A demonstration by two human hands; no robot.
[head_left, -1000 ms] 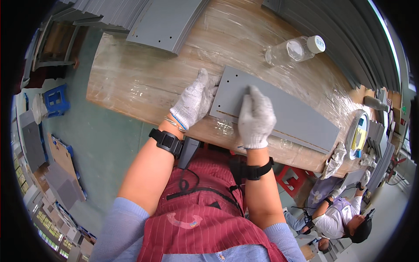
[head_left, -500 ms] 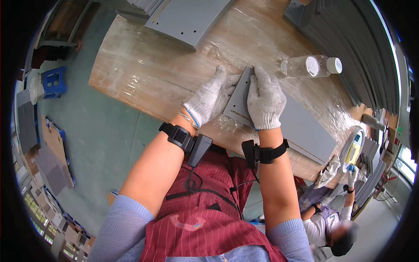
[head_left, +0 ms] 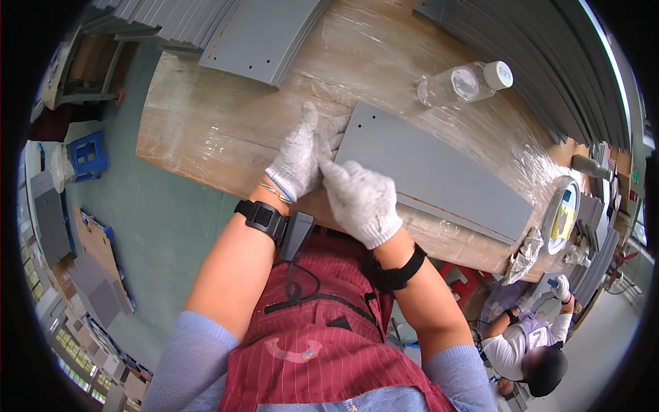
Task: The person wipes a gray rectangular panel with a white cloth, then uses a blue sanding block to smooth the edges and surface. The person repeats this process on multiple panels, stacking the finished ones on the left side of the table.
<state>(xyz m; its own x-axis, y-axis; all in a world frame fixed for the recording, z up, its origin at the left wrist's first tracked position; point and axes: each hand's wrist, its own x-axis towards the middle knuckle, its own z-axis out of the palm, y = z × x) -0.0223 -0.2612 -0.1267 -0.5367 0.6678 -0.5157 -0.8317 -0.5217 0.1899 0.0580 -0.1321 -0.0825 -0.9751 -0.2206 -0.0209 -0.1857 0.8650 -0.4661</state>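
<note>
A long grey panel [head_left: 439, 172] with small holes at one end lies flat on the plastic-wrapped table [head_left: 185, 117]. Beside its left end is my left hand [head_left: 298, 154] in a whitish knit glove, thumb raised and fingers stretched toward the panel's end. No object shows in it. My right hand [head_left: 362, 202], gloved likewise, is just in front of that end. Its fingers are curled, and the forefinger reaches to the left palm; anything pinched there is too small or hidden to make out. A clear bottle [head_left: 456, 86] with a white cap lies behind the panel.
More grey panels [head_left: 257, 41] are stacked at the far left, and a tall row [head_left: 542, 62] stands at the far right. A round white-rimmed item [head_left: 561, 216] and a crumpled cloth [head_left: 525, 257] sit by the right end. Another person [head_left: 535, 343] works at lower right.
My right hand has left the panel's top and come left and nearer, to my left palm. The panel now lies flat, its holed end no longer gripped. My view has shifted slightly.
</note>
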